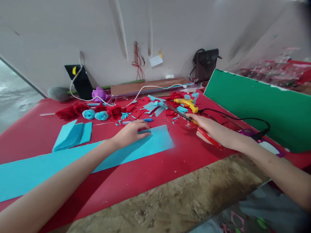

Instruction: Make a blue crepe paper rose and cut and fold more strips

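My left hand [130, 132] rests flat on the far end of a long light-blue paper strip [73, 158] that lies across the red table cover [194, 152]. My right hand [211, 127] grips red-handled scissors [206, 136], their blades [178, 113] pointing left toward a heap of blue and red paper scraps [155, 108]. A blue pen [145, 120] lies just beyond my left fingers.
A folded stack of blue paper [71, 134] lies at the left. Red and blue paper roses [94, 113] line the back, near a yellow glue gun [187, 104], a white cable [145, 89], a phone [80, 81] and a green board [262, 106]. Bare chipboard [182, 200] forms the near edge.
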The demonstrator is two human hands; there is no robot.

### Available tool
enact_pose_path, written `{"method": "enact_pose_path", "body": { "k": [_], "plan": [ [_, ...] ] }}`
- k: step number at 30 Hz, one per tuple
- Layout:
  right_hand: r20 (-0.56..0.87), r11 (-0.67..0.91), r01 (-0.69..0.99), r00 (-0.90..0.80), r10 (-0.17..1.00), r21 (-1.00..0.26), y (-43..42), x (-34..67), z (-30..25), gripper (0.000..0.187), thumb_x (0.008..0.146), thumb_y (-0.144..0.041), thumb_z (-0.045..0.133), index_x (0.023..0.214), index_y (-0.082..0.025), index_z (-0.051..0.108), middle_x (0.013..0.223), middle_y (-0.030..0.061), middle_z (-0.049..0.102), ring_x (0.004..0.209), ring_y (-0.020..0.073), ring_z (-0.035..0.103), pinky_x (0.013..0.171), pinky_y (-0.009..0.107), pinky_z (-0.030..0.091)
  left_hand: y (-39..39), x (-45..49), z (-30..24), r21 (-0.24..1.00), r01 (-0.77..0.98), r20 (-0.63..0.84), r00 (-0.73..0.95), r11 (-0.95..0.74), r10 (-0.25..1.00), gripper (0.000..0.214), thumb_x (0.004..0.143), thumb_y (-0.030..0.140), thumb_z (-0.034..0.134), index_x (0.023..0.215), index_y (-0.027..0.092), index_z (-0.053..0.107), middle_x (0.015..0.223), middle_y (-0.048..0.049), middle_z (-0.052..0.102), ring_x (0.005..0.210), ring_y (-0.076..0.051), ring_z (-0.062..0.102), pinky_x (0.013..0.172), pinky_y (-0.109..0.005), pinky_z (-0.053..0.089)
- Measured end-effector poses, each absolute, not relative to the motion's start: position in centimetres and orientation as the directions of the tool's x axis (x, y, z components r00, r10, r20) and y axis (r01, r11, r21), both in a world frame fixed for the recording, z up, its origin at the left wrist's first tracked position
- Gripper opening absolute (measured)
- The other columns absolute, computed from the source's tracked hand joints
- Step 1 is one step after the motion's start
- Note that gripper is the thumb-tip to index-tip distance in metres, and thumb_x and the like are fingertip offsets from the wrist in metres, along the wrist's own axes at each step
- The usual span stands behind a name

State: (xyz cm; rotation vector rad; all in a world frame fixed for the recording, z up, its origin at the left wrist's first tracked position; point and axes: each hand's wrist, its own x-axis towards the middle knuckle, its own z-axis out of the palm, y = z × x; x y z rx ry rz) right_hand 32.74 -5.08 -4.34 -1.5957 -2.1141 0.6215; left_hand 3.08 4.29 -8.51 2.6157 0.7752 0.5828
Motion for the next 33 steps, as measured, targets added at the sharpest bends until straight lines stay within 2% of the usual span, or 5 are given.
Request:
{"method": "enact_pose_path", "body": {
  "k": [4, 10, 21, 28, 33],
  "plan": [
    [0.072, 0.367, 0.906, -0.360, 0.930, -0.210, -6.4, 33.4, -4.9, 0.046, 0.081, -0.018, 0.034, 0.127, -0.015, 0.039, 0.108, 0.0153, 0.057, 0.098, 0.0263, 0.056, 0.081, 0.040, 0.046, 4.3, 3.9, -8.7, 0.473, 0.420, 0.296, 0.752, -0.774, 0.589, 0.018, 0.081, 0.031, 0.056, 0.084, 0.015, 0.063, 0.093, -0.0074, 0.064, 0.088, -0.019, 0.060, 0.081, -0.032, 0.047],
    [0.018, 0.406, 0.914, -0.406, 0.914, 0.000, -7.2, 34.5, -5.4, 0.046, 0.079, -0.015, 0.033, 0.124, -0.012, 0.041, 0.116, 0.0184, 0.055, 0.106, 0.0293, 0.053, 0.083, 0.043, 0.046, 4.0, 4.3, -8.4, 0.548, 0.385, 0.308, 0.732, -0.742, 0.608, 0.016, 0.082, 0.025, 0.050, 0.079, 0.015, 0.062, 0.087, -0.0057, 0.066, 0.084, -0.017, 0.062, 0.080, -0.030, 0.048],
    [-0.049, 0.452, 0.892, -0.452, 0.891, -0.007, -7.6, 35.7, -5.3, 0.045, 0.080, -0.021, 0.038, 0.124, -0.017, 0.044, 0.116, 0.0153, 0.054, 0.105, 0.0275, 0.053, 0.082, 0.041, 0.047, 3.7, 4.1, -8.3, 0.651, 0.422, 0.274, 0.644, -0.631, 0.714, 0.022, 0.079, 0.035, 0.053, 0.079, 0.015, 0.061, 0.085, -0.0035, 0.068, 0.081, -0.017, 0.062, 0.076, -0.028, 0.049],
    [-0.131, 0.530, 0.848, -0.527, 0.840, -0.012, -8.1, 35.4, -5.5, 0.049, 0.075, -0.017, 0.047, 0.124, -0.019, 0.046, 0.114, 0.0120, 0.054, 0.105, 0.0260, 0.052, 0.082, 0.040, 0.046, 3.7, 4.2, -8.2, 0.668, 0.429, 0.224, 0.663, -0.608, 0.714, 0.019, 0.077, 0.032, 0.054, 0.077, 0.015, 0.062, 0.080, -0.0029, 0.068, 0.074, -0.015, 0.062, 0.071, -0.025, 0.050],
    [-0.091, 0.558, 0.830, -0.554, 0.828, 0.027, -8.0, 35.4, -5.5, 0.048, 0.074, -0.017, 0.046, 0.122, -0.018, 0.049, 0.107, 0.0124, 0.057, 0.101, 0.0254, 0.054, 0.079, 0.040, 0.046, 3.7, 4.4, -8.1, 0.664, 0.438, 0.204, 0.673, -0.605, 0.711, 0.018, 0.077, 0.031, 0.054, 0.078, 0.015, 0.062, 0.080, -0.0035, 0.068, 0.074, -0.016, 0.062, 0.070, -0.027, 0.050]
  ]
}}
